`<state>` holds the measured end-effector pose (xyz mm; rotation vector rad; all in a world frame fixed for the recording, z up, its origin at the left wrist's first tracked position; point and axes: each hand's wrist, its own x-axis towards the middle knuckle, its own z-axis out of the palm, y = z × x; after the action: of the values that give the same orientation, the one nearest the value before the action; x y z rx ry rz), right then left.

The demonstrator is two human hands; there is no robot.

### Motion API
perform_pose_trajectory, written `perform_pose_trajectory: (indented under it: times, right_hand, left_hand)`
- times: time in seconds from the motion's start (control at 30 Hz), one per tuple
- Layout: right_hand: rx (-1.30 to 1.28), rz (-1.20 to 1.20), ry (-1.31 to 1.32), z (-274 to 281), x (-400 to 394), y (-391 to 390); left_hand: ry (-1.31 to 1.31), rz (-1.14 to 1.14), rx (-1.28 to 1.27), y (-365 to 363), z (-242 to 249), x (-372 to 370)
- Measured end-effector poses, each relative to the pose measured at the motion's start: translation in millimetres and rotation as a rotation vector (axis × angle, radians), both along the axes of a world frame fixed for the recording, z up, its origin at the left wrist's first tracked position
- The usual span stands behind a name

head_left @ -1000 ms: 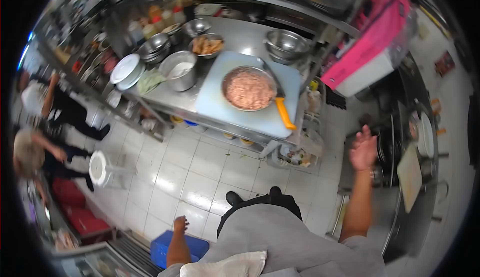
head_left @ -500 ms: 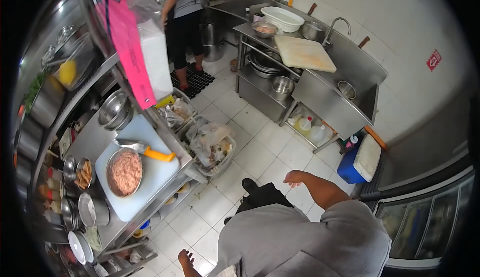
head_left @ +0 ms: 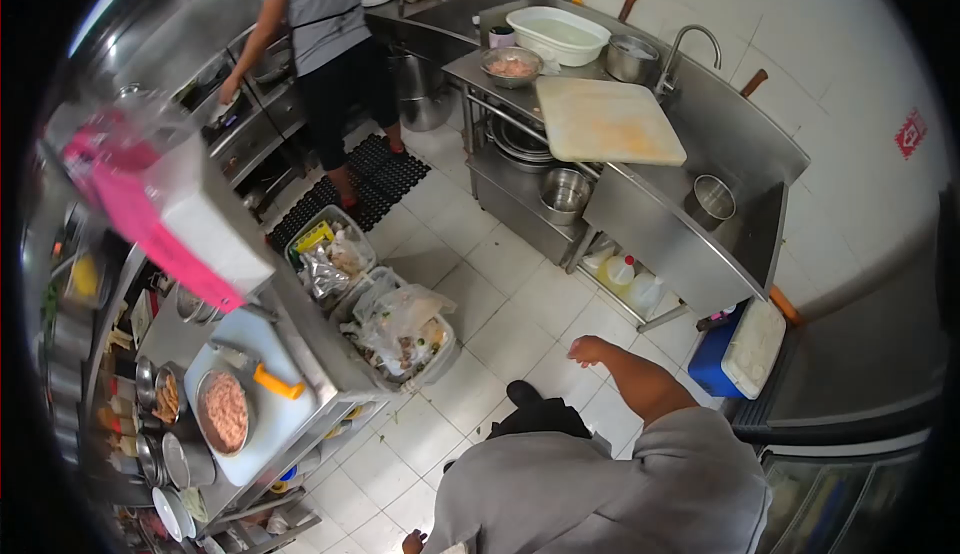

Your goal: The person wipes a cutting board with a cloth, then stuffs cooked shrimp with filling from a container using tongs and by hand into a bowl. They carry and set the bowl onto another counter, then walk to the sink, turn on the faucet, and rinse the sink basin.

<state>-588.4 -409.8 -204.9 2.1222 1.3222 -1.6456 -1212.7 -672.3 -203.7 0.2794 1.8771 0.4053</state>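
Observation:
My right hand [head_left: 586, 351] hangs over the tiled floor in front of the sink unit, its fingers loosely curled and nothing seen in them. At the bottom edge, my left hand [head_left: 414, 542] shows only in part beside my grey shirt. It is too small to tell what its fingers do. Left of me, a metal bowl of minced meat [head_left: 224, 412] rests on a white cutting board [head_left: 262, 342], with an orange-handled knife [head_left: 277, 382] beside it. Neither hand touches these.
Two bins of waste [head_left: 400, 329] stand by the counter corner. Ahead is a steel sink unit [head_left: 660, 239] bearing a stained cutting board [head_left: 610, 122]. A co-worker [head_left: 325, 34] stands on a black mat [head_left: 350, 189]. A blue cooler [head_left: 735, 354] sits at the right.
The view has shifted, so the bins and counter sit further left and lower. My left hand has sunk toward the bottom edge. More of the co-worker shows, with an arm over the far counter.

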Motion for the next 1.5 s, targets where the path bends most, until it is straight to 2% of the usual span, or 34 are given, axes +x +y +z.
perform_pose_trajectory:
  times: [0.07, 0.13, 0.17, 0.2, 0.23, 0.3, 0.33, 0.37, 0.4, 0.43, 0.47, 0.5, 0.53, 0.57, 0.6, 0.63, 0.67, 0.7, 0.73, 0.77, 0.8, 0.83, 0.87, 0.9, 0.97, 1.03, 1.07, 1.1, 1.17, 1.23, 1.27, 1.33, 1.43, 1.5]
  right_hand:
    - [-0.031, 0.106, -0.019, -9, 11, 22]
    - [-0.039, 0.35, 0.003, -10, 20, 59]
    - [0.05, 0.249, 0.095, 6, 22, 74]
    - [0.188, 0.038, 0.315, 62, 13, 85]
    - [0.132, -0.101, 0.565, 103, 10, 104]
    - [0.144, -0.104, 0.952, 215, 13, 128]
    - [0.169, -0.076, 1.142, 245, 16, 142]
    - [0.299, -0.147, 1.294, 245, 33, 155]
    - [0.427, -0.206, 1.452, 246, 50, 166]
    - [0.444, -0.301, 1.474, 217, 56, 178]
    - [0.421, -0.363, 1.205, 154, 57, 175]
    - [0.382, -0.232, 0.716, 88, 57, 168]
    - [0.343, 0.148, 0.17, 20, 60, 158]
    - [0.239, 0.458, -0.137, -27, 59, 135]
    - [0.101, 0.39, -0.089, -53, 58, 108]
    - [-0.039, -0.218, 0.307, -44, 45, 93]
    - [-0.198, -0.804, 0.568, -39, 24, 73]
    - [-0.314, -0.646, 0.74, -63, 20, 56]
    - [-0.296, -0.444, 0.613, -84, 18, 32]
    - [-0.284, -0.241, 0.486, -85, 5, 8]
    - [-0.249, 0.219, 0.291, -81, -14, 4]
    - [-0.185, 0.841, 0.079, -57, -53, 10]
    - [-0.15, 1.115, 0.018, -37, -85, 14]
    - [-0.165, 1.121, 0.029, -28, -111, 21]
    - [-0.223, 0.458, 0.285, -83, -130, 45]
    - [-0.096, 0.392, 0.303, -61, -176, 82]
    - [-0.02, 0.311, 0.239, -50, -199, 95]
    - [0.064, 0.424, 0.204, -42, -221, 111]
    - [0.193, 0.464, 0.219, -5, -290, 125]
    - [0.225, 0.553, 0.279, 10, -332, 123]
    - [0.222, 0.55, 0.279, 20, -355, 116]
    - [0.182, 0.584, 0.46, 48, -389, 94]
    - [0.075, 0.652, 0.408, 118, -447, 48]
    - [0.055, 0.674, 0.44, 135, -477, 33]
  left_hand:
    - [0.023, -0.006, 0.005, 14, 14, 30]
    - [0.041, -0.009, 0.044, 32, 32, 56]
    - [0.046, -0.007, 0.07, 41, 41, 67]
    - [0.054, -0.004, 0.097, 49, 49, 76]
    - [0.063, -0.004, 0.124, 58, 56, 84]
    - [0.078, -0.014, 0.168, 72, 66, 90]
    - [0.082, -0.044, 0.187, 73, 61, 86]
    - [0.091, -0.045, 0.204, 67, 45, 73]
    - [0.13, -0.214, 0.245, 60, 27, 55]
    - [0.107, -0.128, 0.275, 63, 52, 68]
    - [0.042, 0.201, 0.275, 59, 62, 82]
    - [0.169, 0.179, 0.117, 32, 43, 71]
    - [0.607, -0.625, -0.205, 10, 28, 57]
    - [0.56, -0.796, -0.352, -16, 23, 52]
    - [0.575, -0.673, -0.261, -40, 19, 51]
    - [0.604, -0.556, -0.154, -54, 13, 54]
    - [0.437, 0.041, -0.019, -48, 48, 80]
    - [0.262, 0.604, 0.108, -42, 98, 112]
    - [0.241, 0.683, 0.101, -72, 71, 114]
    - [0.234, 0.557, -0.017, -91, 59, 118]
    - [0.468, -0.052, -0.014, -125, 25, 120]
    - [0.676, -0.675, -0.009, -151, -5, 117]
    - [0.501, -0.518, -0.08, -147, 13, 125]
    - [0.325, -0.366, -0.145, -131, 52, 131]
    - [0.326, -0.243, 0.034, -169, 15, 118]
    - [0.226, 0.335, -0.021, -184, 3, 95]
    - [0.287, 0.317, -0.018, -192, 4, 79]
    - [0.285, 0.314, -0.014, -198, 3, 60]
    - [0.317, 0.619, 0.085, -218, 1, 13]
    - [0.302, 0.654, 0.073, -227, -6, -17]
    - [0.373, 0.544, 0.003, -239, -41, -36]
    - [0.532, 0.278, -0.191, -229, -22, -60]
    - [0.468, 0.292, -0.17, -201, -39, -91]
    - [0.462, 0.256, -0.127, -173, -47, -109]
